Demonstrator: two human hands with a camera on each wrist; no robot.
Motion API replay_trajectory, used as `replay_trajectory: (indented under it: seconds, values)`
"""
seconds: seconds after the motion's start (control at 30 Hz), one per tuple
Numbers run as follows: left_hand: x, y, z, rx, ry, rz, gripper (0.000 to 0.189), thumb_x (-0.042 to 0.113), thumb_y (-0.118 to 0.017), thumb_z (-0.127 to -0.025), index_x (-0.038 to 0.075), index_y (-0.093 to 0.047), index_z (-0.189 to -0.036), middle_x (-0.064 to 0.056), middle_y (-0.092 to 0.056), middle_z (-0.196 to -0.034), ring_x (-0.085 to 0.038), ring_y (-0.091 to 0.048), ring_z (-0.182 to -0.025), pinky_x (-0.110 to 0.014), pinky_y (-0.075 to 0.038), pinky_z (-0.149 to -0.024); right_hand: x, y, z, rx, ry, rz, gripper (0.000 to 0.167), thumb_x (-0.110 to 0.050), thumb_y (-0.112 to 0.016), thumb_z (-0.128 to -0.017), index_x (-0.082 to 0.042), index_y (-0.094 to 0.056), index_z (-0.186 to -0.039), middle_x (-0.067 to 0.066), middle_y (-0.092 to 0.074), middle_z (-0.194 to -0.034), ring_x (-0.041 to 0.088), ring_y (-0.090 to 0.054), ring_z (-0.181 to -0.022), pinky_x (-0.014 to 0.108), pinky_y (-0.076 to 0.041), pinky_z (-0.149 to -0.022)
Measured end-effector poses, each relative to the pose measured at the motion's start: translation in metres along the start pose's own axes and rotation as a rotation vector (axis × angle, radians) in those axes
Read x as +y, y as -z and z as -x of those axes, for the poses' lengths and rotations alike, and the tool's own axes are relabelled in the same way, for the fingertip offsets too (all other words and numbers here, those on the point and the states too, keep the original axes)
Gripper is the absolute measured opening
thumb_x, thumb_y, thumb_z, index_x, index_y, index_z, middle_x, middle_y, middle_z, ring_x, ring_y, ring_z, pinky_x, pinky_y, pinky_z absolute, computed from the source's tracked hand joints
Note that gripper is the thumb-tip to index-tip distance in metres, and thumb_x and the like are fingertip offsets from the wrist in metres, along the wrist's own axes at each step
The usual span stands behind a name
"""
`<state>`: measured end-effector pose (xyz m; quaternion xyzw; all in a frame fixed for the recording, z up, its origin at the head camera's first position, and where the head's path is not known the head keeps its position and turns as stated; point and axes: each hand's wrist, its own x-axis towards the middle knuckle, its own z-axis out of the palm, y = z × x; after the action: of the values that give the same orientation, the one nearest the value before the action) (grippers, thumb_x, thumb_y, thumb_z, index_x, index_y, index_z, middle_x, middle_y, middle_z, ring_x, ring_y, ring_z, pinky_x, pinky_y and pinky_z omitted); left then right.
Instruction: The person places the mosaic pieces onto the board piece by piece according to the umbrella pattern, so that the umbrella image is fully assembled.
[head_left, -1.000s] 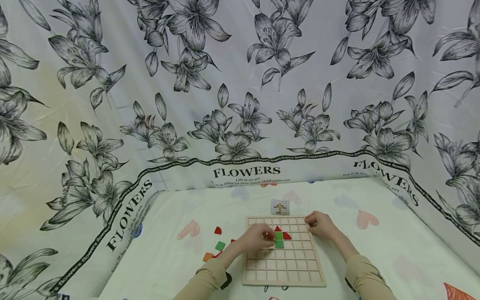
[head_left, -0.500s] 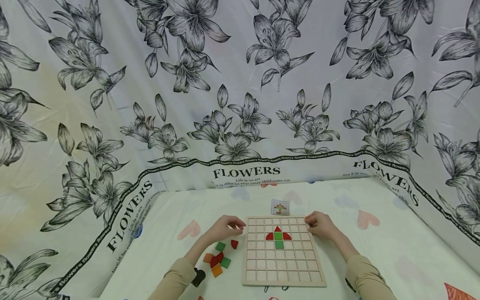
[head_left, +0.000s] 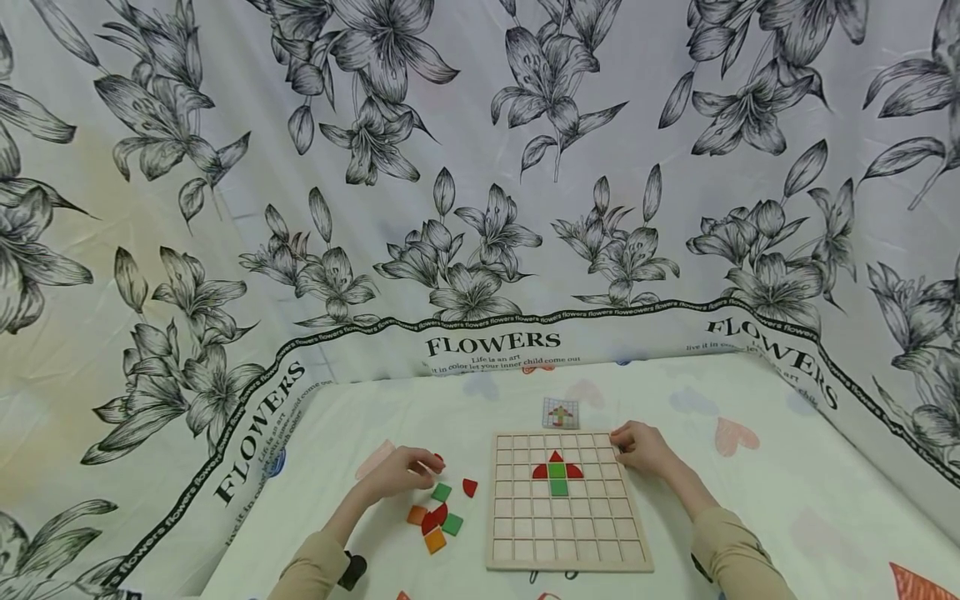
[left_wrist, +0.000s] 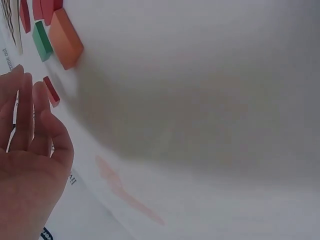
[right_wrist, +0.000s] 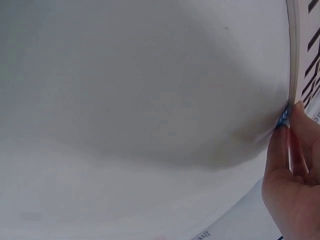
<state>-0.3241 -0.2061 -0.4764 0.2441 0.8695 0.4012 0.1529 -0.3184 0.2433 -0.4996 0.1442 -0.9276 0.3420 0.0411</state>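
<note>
My left hand (head_left: 405,473) is over the loose pieces left of the board, with relaxed fingers beside a red quarter-round piece (left_wrist: 51,91). In the head view the fingertips partly cover that piece; I see nothing held in the hand. My right hand (head_left: 645,448) grips the far right corner of a wooden grid board (head_left: 566,560), thumb on its rim. A small blue patch (right_wrist: 283,116) shows at the fingertips. On the board lie a red triangle (head_left: 556,457), two green squares (head_left: 558,479) in a column, and a red quarter-round piece on each side.
Several loose pieces lie left of the board, among them a green square (head_left: 441,492), an orange piece (head_left: 435,542) and a red quarter-round (head_left: 469,487). A small picture card (head_left: 561,413) lies behind the board. A flowered curtain (head_left: 480,250) encloses the table.
My left hand has left the board and moved left to the loose pieces. A red quarter-round piece now shows left of the upper green square. The right hand has stayed at the corner.
</note>
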Motion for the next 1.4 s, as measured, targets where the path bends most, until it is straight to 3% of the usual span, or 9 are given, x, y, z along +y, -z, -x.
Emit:
replay_trajectory:
  seconds: [0.23, 0.47, 1.4]
  values:
    - [-0.014, -0.006, 0.001, -0.011, 0.036, -0.002, 0.023, 0.004, -0.067, -0.085, 0.005, -0.068, -0.108, -0.011, -0.067, -0.104, -0.019, -0.054, -0.085, -0.017, -0.047, -0.07, 0.002, -0.001, 0.001, 0.001, 0.017, 0.002, 0.027, 0.005, -0.071, -0.076, 0.013, -0.068, -0.101, 0.021, -0.063, -0.103, 0.035, -0.064, -0.09, 0.039, -0.054, -0.076]
    - [-0.01, -0.011, 0.002, -0.008, 0.08, 0.0, 0.025, 0.003, -0.07, -0.081, 0.005, -0.068, -0.106, -0.009, -0.067, -0.103, -0.018, -0.053, -0.085, -0.02, -0.046, -0.071, 0.001, -0.001, 0.0, 0.008, 0.003, 0.004, 0.027, 0.005, -0.071, -0.076, 0.013, -0.068, -0.101, 0.021, -0.063, -0.103, 0.035, -0.063, -0.09, 0.039, -0.054, -0.076]
    - [-0.013, -0.017, 0.001, -0.009, 0.059, -0.031, 0.022, 0.01, -0.073, -0.081, 0.007, -0.069, -0.102, -0.004, -0.065, -0.1, -0.017, -0.053, -0.087, -0.018, -0.044, -0.072, 0.004, -0.002, 0.001, 0.003, 0.008, 0.005, 0.028, 0.004, -0.072, -0.075, 0.012, -0.068, -0.102, 0.019, -0.064, -0.104, 0.035, -0.064, -0.093, 0.041, -0.053, -0.078]
